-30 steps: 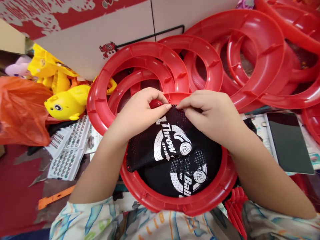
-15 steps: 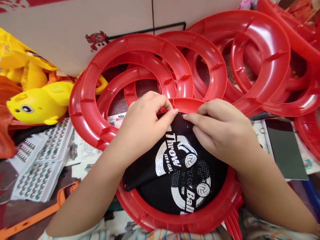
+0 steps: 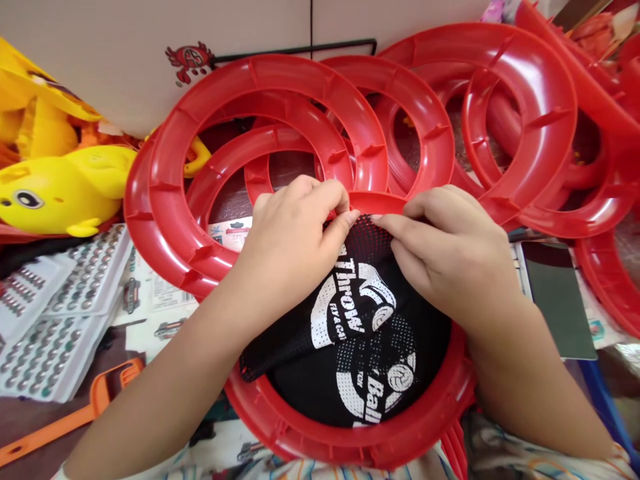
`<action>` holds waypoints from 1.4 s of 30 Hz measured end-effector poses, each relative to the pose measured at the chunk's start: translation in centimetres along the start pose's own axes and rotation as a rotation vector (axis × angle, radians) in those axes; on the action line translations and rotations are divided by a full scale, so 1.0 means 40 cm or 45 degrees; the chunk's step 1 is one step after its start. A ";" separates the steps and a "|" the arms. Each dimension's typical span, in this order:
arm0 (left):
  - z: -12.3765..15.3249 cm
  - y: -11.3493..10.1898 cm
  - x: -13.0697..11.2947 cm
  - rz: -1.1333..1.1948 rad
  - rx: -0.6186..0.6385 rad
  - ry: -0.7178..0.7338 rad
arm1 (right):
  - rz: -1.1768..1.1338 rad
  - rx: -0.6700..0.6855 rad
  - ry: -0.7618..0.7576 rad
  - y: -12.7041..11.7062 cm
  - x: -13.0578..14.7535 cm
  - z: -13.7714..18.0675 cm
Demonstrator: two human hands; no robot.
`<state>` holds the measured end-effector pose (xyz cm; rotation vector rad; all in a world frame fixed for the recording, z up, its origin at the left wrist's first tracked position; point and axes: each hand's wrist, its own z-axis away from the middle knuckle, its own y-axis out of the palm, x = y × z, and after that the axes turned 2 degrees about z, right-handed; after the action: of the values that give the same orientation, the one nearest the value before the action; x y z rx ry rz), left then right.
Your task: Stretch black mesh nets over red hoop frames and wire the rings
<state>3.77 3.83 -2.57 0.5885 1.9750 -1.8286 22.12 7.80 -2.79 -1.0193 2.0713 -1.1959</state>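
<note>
A black fabric piece (image 3: 305, 340) with white print reading "Throw" lies folded across a red plastic ring (image 3: 310, 437). Beneath it more black fabric with "Ball" print fills the ring's middle. My left hand (image 3: 300, 233) pinches the fabric's upper edge at the ring's far rim, thumb against curled fingers. Close beside it, my right hand (image 3: 445, 247) presses the same edge with its fingertips. The fingertips nearly meet. My palms hide part of the rim and whatever fastens the edge there.
More red rings (image 3: 280, 73) overlap behind my hands. To the left are a yellow toy animal (image 3: 65, 187), white trays of small round metallic pieces (image 3: 45, 353) and an orange plastic strap (image 3: 100, 393). A phone-like dark slab (image 3: 560, 300) lies at right. A white panel (image 3: 100, 53) stands behind.
The view has shifted slightly, with surroundings at left moving toward the left edge. Both hands keep their hold at the fabric's edge, and their fingertips have barely moved.
</note>
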 end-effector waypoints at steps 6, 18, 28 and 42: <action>0.009 0.007 -0.009 -0.034 -0.037 -0.052 | -0.011 0.001 0.012 0.010 -0.002 0.003; 0.012 0.016 -0.004 -0.050 -0.081 -0.033 | -0.067 -0.044 0.013 0.034 -0.009 0.006; 0.013 0.016 -0.011 -0.012 -0.057 -0.019 | -0.036 0.095 -0.019 0.024 -0.016 0.014; 0.028 -0.013 -0.021 -0.054 0.035 -0.093 | -0.193 0.225 0.017 0.007 -0.006 0.008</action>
<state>4.18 2.63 -1.78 0.4845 1.9317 -1.8783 22.39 7.95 -3.18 -1.1013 1.8864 -1.4367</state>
